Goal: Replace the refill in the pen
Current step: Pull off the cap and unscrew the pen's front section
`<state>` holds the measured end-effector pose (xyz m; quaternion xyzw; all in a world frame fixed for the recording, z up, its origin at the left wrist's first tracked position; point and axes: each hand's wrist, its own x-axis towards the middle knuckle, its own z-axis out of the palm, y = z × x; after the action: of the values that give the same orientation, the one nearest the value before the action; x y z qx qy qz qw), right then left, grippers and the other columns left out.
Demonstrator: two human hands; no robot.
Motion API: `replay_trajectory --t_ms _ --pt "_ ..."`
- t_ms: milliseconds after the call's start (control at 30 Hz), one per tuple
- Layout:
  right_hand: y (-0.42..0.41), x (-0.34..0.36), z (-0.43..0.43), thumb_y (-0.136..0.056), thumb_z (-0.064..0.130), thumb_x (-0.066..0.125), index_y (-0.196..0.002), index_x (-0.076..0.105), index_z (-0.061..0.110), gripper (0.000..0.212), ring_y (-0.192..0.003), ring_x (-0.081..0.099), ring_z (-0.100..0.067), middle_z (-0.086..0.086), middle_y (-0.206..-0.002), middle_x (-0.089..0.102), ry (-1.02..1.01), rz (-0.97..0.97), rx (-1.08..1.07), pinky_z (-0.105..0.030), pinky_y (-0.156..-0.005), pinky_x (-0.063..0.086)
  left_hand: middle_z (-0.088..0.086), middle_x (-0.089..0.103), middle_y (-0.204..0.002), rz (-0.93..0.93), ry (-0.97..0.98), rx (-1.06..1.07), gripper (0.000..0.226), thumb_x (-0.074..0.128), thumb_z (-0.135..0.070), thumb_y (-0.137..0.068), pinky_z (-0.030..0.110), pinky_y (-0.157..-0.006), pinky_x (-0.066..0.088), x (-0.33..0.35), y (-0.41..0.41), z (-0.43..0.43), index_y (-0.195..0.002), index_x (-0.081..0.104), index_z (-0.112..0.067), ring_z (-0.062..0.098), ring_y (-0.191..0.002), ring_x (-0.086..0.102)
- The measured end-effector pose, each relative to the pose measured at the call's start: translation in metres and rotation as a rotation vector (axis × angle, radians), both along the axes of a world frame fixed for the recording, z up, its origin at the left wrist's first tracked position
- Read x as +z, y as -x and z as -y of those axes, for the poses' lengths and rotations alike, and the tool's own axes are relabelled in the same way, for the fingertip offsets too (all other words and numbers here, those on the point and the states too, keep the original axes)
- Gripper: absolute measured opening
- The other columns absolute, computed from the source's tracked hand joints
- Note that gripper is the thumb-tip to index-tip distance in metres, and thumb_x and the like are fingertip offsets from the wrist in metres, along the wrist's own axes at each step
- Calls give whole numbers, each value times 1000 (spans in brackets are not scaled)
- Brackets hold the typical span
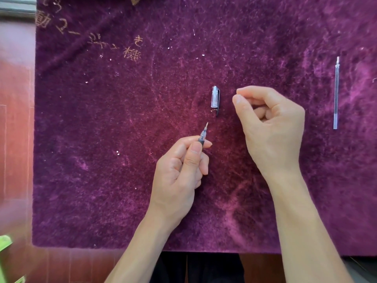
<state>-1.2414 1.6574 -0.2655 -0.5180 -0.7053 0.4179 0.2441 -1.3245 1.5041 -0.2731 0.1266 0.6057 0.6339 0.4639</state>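
Observation:
My left hand (183, 170) grips the pen (203, 134) near its tip; the grey grip and metal point stick out up and to the right, and the barrel is hidden in my fist. The clear pen cap (215, 100) with a dark clip lies on the cloth just above the tip. My right hand (269, 127) hovers right of the cap, fingers curled, thumb and forefinger close together, with nothing visible between them. A clear spare refill (336, 92) lies upright on the cloth at the far right.
A purple velvet cloth (122, 139) with gold embroidered characters at its top left covers the table. Reddish wooden surface (16, 139) shows along the left edge. A green object (5, 260) sits at the bottom left corner.

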Motion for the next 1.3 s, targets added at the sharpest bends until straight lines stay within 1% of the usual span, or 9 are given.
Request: replay_trajectory --t_ms 100,300,433,567,700,833,967,1133,1300 --pt "5 -3 -4 -96 24 76 -104 82 23 10 -59 57 -20 2 -92 72 -103 82 93 -6 -60 42 0 57 -64 1 -1 -7 24 48 -29 -105 17 -39 29 0 1 0 -105 70 -20 3 -43 34" --pt "9 -12 0 -95 26 77 -106 83 23 13 -54 44 4 2 -91 68 -140 158 101 -8 -62 39 1 57 -65 1 10 -13 24 49 -30 -103 17 -39 29 0 1 0 -105 70 -19 3 -42 34" --pt "10 -15 0 -94 27 77 -106 83 22 14 -56 42 6 2 -91 67 -136 163 86 -20 -61 42 1 57 -65 8 7 -11 23 50 -29 -103 17 -39 28 0 1 0 -105 70 -19 3 -42 34" --pt "7 -9 1 -92 29 79 -113 81 22 22 -55 47 0 3 -94 66 -112 160 109 -16 -62 45 1 57 -65 -13 12 -18 23 49 -28 -104 22 -38 25 1 1 1 -106 70 -19 5 -43 33" --pt "-2 6 7 -93 23 79 -117 76 24 24 -54 54 -22 -4 -92 70 -16 6 20 -17 -55 49 1 57 -64 -25 31 -10 24 49 -26 -105 19 -39 29 0 1 0 -107 70 -16 4 -43 35" --pt "-14 18 30 -96 18 77 -110 80 22 14 -62 59 -1 3 -79 72 161 -181 -32 -11 -61 50 2 57 -64 -31 42 -14 23 48 -25 -106 17 -39 30 1 0 0 -107 70 -18 3 -42 35" --pt "-16 16 52 -97 13 76 -105 83 18 11 -77 76 -3 -3 -91 83 453 -259 53 -14 -73 58 4 56 -65 -46 25 -23 23 49 -26 -105 17 -41 32 1 0 0 -111 72 -22 1 -43 39" --pt "-13 10 54 -98 8 74 -104 83 13 12 -61 67 4 4 -80 81 557 -354 40 -7 -59 49 4 56 -65 -85 17 -37 24 50 -27 -105 15 -43 35 0 0 0 -113 72 -21 0 -44 42" --pt "-14 9 47 -98 6 73 -101 82 8 10 -55 63 5 13 -70 75 624 -410 16 -6 -56 47 4 57 -64 -145 49 -65 25 49 -28 -105 16 -44 35 1 -2 1 -113 71 -19 3 -44 41"
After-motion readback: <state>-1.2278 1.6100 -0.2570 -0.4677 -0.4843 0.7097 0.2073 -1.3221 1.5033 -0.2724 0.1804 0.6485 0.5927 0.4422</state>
